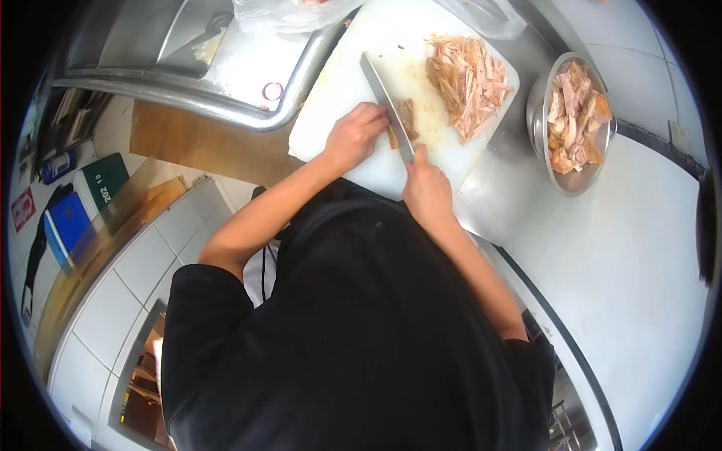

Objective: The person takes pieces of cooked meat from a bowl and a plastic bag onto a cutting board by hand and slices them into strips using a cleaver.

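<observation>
My right hand (427, 184) is closed round the handle of a long knife (382, 94), whose blade points away to the upper left. Under and beside the blade lies a brown piece of cooked meat (406, 122) on the white cutting board (331, 98). My left hand (357, 135) has its fingers curled against the meat, on the left side of the blade; the fingertips are partly hidden by the knife. To the right on the board is a heap of shredded meat (470, 83).
A metal bowl (537, 120) of meat chunks (577, 113) stands right of the board. At the upper left is a steel sink (256, 119) with a small purple-rimmed ring (272, 91) on its ledge. Clear plastic bags (489, 19) lie behind the board.
</observation>
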Motion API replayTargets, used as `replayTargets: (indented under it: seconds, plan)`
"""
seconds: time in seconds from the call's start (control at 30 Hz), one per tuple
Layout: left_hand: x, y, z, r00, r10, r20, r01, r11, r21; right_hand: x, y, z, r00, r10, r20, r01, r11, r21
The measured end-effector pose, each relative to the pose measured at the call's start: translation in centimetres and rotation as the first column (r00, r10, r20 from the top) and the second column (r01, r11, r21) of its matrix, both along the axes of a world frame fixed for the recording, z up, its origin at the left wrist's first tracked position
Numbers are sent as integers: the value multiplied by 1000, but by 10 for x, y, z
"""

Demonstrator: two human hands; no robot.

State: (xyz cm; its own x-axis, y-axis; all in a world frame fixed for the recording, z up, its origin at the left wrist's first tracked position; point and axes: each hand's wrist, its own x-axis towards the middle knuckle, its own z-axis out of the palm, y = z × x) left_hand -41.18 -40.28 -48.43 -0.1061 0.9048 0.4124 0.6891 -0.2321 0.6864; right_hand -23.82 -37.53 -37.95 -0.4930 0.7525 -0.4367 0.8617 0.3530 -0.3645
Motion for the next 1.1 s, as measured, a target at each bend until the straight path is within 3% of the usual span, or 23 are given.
replayTargets:
  seconds: [0.13, 0.2, 0.27, 0.4, 0.47, 0.53, 0.6, 0.67, 0.73, 0.77, 0.87, 0.9, 0.97, 1.07, 1.1]
  plan:
    - [-8, 5, 4, 999, -44, -19, 45, 998, 51, -25, 42, -16, 991, 38, -126, -33, 998, 45]
    - [-15, 5, 9, 997, -71, -8, 71, 997, -15, -16, 54, -16, 984, 34, -173, -22, 997, 72]
    - [-25, 1, 8, 992, -95, -83, 92, 995, -43, 1, 59, -7, 951, -9, -309, 29, 998, 58]
    - [-40, 7, 23, 965, -174, -194, 161, 984, -81, 25, 61, 41, 904, -246, -349, 239, 969, -64]
    - [-57, 14, 49, 976, -169, -135, 165, 986, -34, 62, 60, 9, 864, -106, -491, 220, 959, 180]
    - [-96, 38, 65, 987, -8, -159, 45, 971, 233, 71, 51, 19, 836, -225, -501, 322, 940, 115]
    - [-127, 70, 119, 960, 228, -165, -248, 962, -114, 76, 39, 38, 807, -362, -467, 424, 905, 30]
    - [-174, 111, 106, 896, 319, -307, -300, 948, 109, 67, 31, 63, 792, -467, -394, 474, 876, -88]
    - [-152, 117, 127, 916, 305, -259, -280, 951, 131, 66, 17, 68, 793, -531, -300, 526, 844, -106]
    - [-144, 121, 133, 921, 319, -224, -282, 942, 180, 65, 10, 67, 830, -479, -285, 492, 870, -31]
    - [-77, 83, 101, 996, 12, 86, 1, 990, -144, 71, -9, 42, 868, -380, -320, 426, 901, 84]
    - [-53, 68, 81, 987, -37, 154, 65, 982, -175, 66, -13, 39, 900, -339, -275, 379, 919, 107]
    - [-19, 52, 48, 977, 2, 214, 56, 963, -262, 54, -15, 40, 956, -240, -171, 264, 955, 137]
    - [7, 42, 9, 952, 14, 305, 76, 957, -280, 46, -10, 37, 969, -225, -100, 234, 967, 99]
    - [11, 39, 12, 942, -73, 328, 178, 935, -306, 47, -9, 38, 972, -218, -89, 227, 969, 101]
